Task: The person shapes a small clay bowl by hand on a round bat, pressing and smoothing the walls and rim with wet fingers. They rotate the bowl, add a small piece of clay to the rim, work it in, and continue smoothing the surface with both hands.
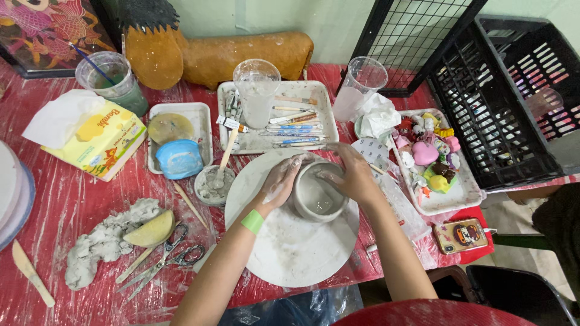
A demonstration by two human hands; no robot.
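left hand [279, 181] – fingers cupped on clay bowl [318, 192] wall | right hand [352, 175] – fingers pressed to far rim | bowl sits on round white turntable [290, 247], table [78, 199] centre | wet clay likely soft, slippery, easily dented; support the wall from both sides

left hand [279, 181]: cupped, fingers curved, clay-smeared | right hand [350, 175]: cupped opposite, palm inward

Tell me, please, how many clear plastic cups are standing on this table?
3: the cup with a brush far left, the cup on the tool tray, and the cup beside the black crate.
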